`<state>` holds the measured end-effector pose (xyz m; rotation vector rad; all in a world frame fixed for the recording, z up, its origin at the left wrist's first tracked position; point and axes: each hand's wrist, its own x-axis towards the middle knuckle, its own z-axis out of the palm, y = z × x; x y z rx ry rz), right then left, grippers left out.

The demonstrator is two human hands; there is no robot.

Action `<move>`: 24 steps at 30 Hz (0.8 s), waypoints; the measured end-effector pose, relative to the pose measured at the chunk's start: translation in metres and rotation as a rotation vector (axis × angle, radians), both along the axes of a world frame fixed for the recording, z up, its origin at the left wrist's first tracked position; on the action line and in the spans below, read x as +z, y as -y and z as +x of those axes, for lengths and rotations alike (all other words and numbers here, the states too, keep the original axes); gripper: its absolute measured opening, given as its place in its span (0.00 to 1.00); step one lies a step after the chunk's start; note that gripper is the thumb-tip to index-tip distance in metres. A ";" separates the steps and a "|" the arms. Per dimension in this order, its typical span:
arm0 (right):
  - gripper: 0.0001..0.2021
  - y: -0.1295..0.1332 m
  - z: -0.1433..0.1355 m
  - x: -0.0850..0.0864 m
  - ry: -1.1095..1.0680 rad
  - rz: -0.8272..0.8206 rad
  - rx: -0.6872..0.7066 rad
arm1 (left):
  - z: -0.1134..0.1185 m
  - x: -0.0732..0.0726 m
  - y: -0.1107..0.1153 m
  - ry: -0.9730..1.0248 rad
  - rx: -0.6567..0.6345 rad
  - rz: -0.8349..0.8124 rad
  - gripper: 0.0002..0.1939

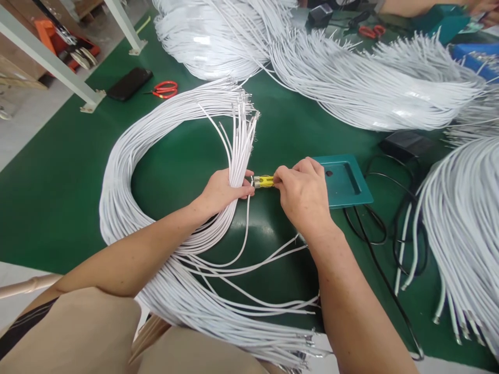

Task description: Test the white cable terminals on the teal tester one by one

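Note:
My left hand [224, 193] is closed round the end of a bundle of white wires [125, 150], whose tips stand up above it. A single white wire [248, 218] bends up to its fingertips. My right hand [306, 196] grips a small yellow tool [266, 181] with a metal tip, partly hidden by the fingers. The tip sits right beside my left fingertips, close to the single wire's end; whether they touch is unclear. More loose wires [234, 311] from the same coil spread below, their ends partly behind my right forearm.
A teal metal tray [359, 179] lies beyond my right hand, with black cables [370, 259] near it. Large wire bundles [370, 83] lie at the back and right [463, 208]. Red-handled scissors [166, 90] and a black phone-like object [130, 83] lie back left. Another person's arm [413, 7] shows far right.

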<state>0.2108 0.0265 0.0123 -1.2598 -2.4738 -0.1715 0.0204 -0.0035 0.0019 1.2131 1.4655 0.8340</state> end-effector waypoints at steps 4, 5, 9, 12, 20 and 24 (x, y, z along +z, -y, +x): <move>0.11 0.002 0.001 0.003 -0.004 -0.019 0.003 | 0.002 -0.002 -0.001 -0.013 -0.003 0.004 0.22; 0.10 0.003 0.003 0.005 -0.015 -0.016 -0.017 | 0.002 -0.002 -0.001 -0.006 0.000 0.006 0.22; 0.13 0.002 0.013 0.005 -0.092 0.079 -0.253 | 0.000 -0.003 -0.001 0.085 -0.002 -0.036 0.22; 0.18 -0.002 0.020 0.000 -0.082 0.089 -0.345 | -0.004 -0.006 -0.002 0.144 0.005 -0.071 0.22; 0.14 0.015 -0.001 0.016 -0.214 -0.043 0.028 | -0.012 0.002 0.000 0.324 0.070 -0.057 0.24; 0.13 0.045 -0.033 0.013 -0.091 -0.278 0.530 | -0.011 0.006 0.001 0.401 0.063 -0.039 0.24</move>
